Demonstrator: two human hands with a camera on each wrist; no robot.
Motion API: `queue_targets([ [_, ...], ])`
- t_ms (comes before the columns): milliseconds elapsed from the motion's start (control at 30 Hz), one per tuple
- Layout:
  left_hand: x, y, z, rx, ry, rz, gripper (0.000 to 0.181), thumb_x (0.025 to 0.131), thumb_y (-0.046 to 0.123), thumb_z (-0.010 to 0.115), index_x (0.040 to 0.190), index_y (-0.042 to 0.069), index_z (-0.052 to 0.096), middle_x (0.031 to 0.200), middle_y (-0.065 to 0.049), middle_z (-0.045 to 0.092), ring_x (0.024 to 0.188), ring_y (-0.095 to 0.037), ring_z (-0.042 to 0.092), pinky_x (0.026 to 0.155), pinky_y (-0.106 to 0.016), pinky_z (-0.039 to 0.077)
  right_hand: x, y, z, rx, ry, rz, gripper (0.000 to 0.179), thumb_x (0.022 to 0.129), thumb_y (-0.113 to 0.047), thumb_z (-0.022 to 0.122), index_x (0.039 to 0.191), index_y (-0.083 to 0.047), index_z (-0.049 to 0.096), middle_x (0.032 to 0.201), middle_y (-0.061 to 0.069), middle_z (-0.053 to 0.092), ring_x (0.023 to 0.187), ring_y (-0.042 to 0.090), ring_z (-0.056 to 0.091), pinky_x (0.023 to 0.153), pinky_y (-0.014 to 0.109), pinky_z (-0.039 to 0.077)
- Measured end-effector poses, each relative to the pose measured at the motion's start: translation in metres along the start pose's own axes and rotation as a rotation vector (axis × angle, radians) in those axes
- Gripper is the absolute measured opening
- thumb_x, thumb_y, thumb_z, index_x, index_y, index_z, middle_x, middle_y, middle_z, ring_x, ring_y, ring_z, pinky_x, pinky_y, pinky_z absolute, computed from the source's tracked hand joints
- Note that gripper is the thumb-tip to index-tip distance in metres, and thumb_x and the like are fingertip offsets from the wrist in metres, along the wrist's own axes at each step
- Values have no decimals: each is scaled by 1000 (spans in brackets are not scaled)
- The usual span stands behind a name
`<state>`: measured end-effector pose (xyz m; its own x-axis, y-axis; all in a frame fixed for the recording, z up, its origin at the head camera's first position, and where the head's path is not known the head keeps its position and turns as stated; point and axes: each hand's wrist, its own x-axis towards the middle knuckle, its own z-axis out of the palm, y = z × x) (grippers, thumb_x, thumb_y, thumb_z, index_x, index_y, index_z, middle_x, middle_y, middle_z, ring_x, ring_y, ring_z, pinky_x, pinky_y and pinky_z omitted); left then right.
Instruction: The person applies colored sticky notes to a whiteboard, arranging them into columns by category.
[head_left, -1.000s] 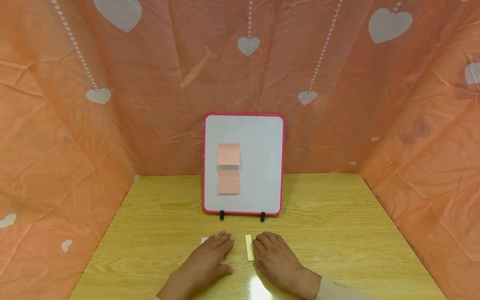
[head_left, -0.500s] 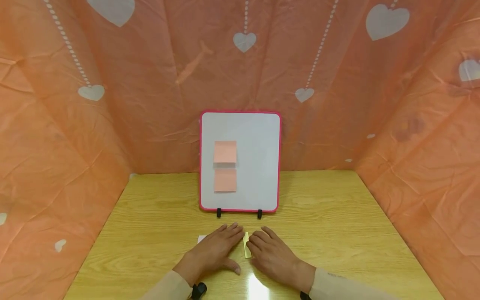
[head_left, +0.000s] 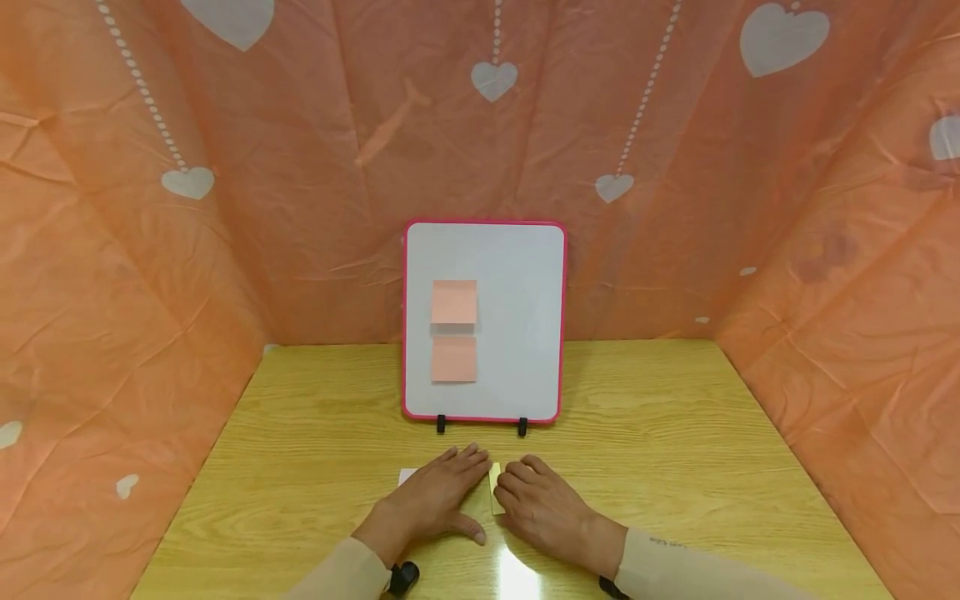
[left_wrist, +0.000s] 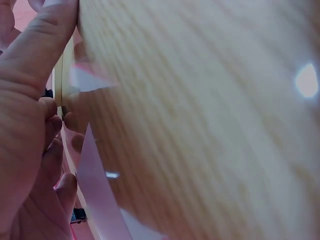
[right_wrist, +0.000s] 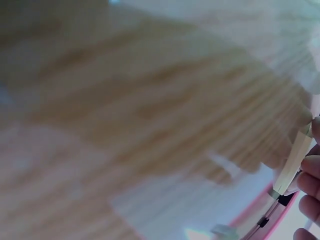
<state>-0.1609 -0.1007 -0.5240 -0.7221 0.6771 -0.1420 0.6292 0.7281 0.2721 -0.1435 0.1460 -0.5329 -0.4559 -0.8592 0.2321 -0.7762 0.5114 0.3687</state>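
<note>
A narrow yellow pad of sticky notes (head_left: 495, 490) lies on the table between the two hands. My right hand (head_left: 546, 510) has its fingers curled at the pad's right side and grips it there; in the right wrist view fingertips (right_wrist: 311, 166) overlap the yellow strip (right_wrist: 292, 167). My left hand (head_left: 437, 493) is spread palm down, fingers straight, its fingertips right at the pad's far left edge. Beneath that hand a pale pink piece of paper (head_left: 406, 474) shows only a corner; the left wrist view has its raised pinkish sheet (left_wrist: 96, 190) beside the palm.
A pink-framed whiteboard (head_left: 521, 325) stands upright behind the hands on black feet (head_left: 522, 427). Two pink sticky notes, an upper one (head_left: 453, 302) and a lower one (head_left: 453, 360), are stuck on its left half. Orange heart-patterned cloth (head_left: 315, 208) surrounds the wood-grain table (head_left: 660, 433).
My left hand has moved right to the yellow pad. The right hand has shifted slightly left, its fingers now over the pad's right side. The head view has shifted a little.
</note>
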Motion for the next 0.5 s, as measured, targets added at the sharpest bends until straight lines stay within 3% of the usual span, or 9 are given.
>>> queue_targets([
  [500, 2, -1, 2, -14, 7, -1, 114, 78, 80, 66, 165, 11, 38, 172, -3, 35, 162, -22, 27, 133, -43, 23, 1, 1, 3, 46, -9, 62, 36, 102, -57, 62, 104, -20, 66, 111, -6, 66, 108, 16, 59, 96, 36, 52],
])
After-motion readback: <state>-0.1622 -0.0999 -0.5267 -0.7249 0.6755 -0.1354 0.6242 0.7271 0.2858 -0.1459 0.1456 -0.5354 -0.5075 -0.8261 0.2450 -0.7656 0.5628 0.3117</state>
